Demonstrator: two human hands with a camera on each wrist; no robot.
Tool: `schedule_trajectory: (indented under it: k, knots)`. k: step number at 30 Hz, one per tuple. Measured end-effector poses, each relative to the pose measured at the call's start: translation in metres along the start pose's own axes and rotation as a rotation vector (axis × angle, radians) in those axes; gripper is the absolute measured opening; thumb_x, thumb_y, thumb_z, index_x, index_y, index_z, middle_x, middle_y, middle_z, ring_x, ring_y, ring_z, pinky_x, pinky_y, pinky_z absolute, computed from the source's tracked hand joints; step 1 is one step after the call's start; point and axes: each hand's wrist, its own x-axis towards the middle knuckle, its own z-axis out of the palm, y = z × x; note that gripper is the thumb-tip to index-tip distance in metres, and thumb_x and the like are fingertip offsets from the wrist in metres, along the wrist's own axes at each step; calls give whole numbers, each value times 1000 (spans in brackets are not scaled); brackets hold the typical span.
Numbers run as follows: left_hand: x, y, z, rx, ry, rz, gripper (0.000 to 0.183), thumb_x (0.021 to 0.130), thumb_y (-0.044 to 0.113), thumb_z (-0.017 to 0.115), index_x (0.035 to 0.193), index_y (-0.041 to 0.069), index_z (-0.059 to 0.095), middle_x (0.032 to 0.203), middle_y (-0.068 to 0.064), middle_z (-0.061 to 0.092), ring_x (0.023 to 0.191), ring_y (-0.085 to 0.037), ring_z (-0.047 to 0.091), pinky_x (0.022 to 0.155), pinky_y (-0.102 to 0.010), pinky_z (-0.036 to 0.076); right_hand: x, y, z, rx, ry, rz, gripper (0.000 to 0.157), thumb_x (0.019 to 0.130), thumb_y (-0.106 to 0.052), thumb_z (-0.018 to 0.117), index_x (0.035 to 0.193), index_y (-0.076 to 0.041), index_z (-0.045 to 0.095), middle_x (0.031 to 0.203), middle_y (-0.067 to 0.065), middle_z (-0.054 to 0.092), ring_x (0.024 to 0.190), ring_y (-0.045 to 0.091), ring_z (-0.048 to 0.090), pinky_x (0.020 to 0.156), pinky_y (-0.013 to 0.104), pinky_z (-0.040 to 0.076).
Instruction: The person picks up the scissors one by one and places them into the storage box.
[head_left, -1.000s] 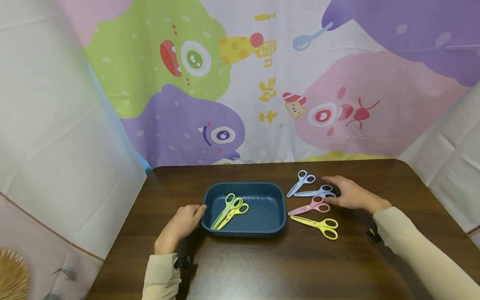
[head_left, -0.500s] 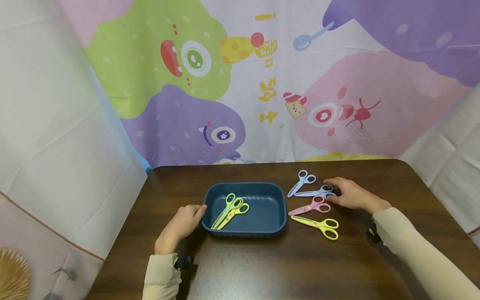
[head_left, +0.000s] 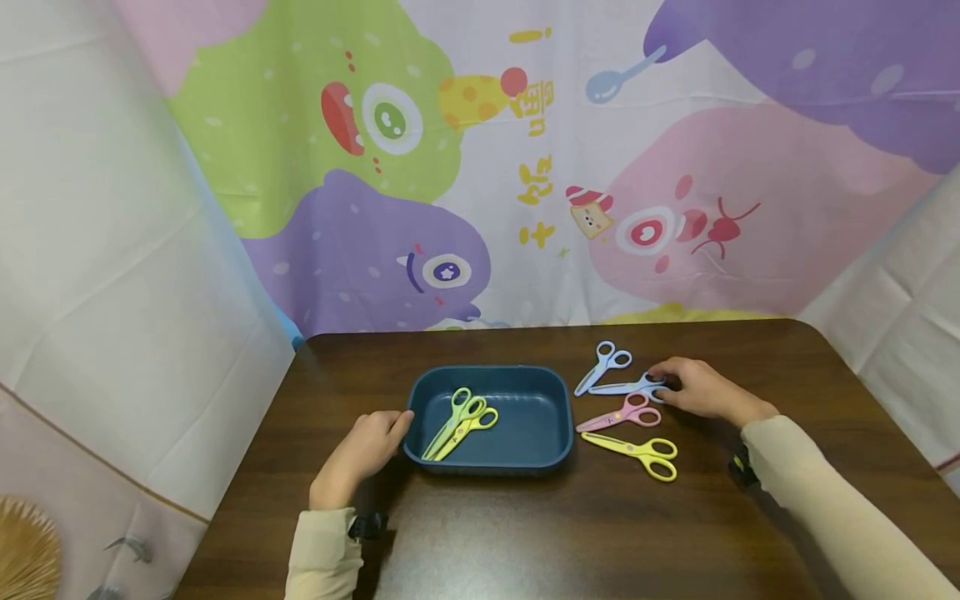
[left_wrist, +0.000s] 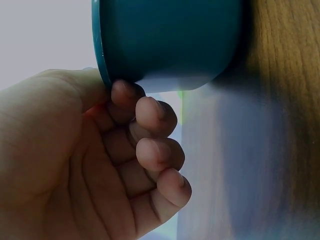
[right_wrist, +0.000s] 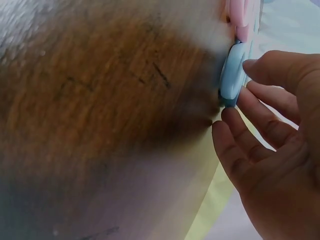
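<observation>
From the head view, I am seeing a person working at a dark wood-grain surface (head_left: 540, 533), with a cartoon-printed curtain (head_left: 525, 292) hanging behind it. A blue-teal plastic tray (head_left: 528, 421) is sitting near the middle, and green scissors (head_left: 452, 426) and yellow scissors (head_left: 457, 435) are lying together in its left half, handles pointing away from the person. To the tray's right, four more pairs are resting on the surface: upper blue scissors (head_left: 600, 365), lower blue scissors (head_left: 618, 388), pink scissors (head_left: 617, 417) and outer yellow scissors (head_left: 637, 449). Their blades are pointing toward the tray and most handles are facing right, which is probably leaving the finger rings easy to reach. The left hand (head_left: 363, 446) is holding the tray's left end, likely for steadiness; the right hand (head_left: 701, 390) is meeting the lower blue scissors at their rings.

From the left wrist, the thumb and index finger are pinching the tray's rim, while the other fingers are curling loosely below, apart from the wall.

From the right wrist, slightly bent fingers are spreading around a pale blue handle, the thumb touching or nearly touching it; they are not pressing together. A pink handle is showing just beyond.
</observation>
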Motion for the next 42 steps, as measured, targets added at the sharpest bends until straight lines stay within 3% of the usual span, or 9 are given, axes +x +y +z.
schedule_trajectory:
  k: [17,35,42]
  knots:
    - [-1,2,1,-2,7,-6,45,111,29,45,71,11,53,61,-1,51,57,-15,48,63,-32,41,1,0,2,-18,27,-15,16,83,6,75,99,4,75,95,13,71,91,29,67,83,49,54]
    - [0,1,1,-2,3,-16,44,111,29,45,72,10,53,62,-2,51,57,-16,48,63,-32,41,-6,2,-7,-6,61,-23,17,87,6,69,103,4,74,100,15,73,96,34,68,86,53,54]
    - [-1,1,1,-10,-1,-14,44,111,29,45,72,10,53,62,-2,51,57,-16,48,63,-32,41,-14,4,-16,-13,84,-9,17,87,7,69,102,2,74,100,14,73,94,30,68,82,48,54]
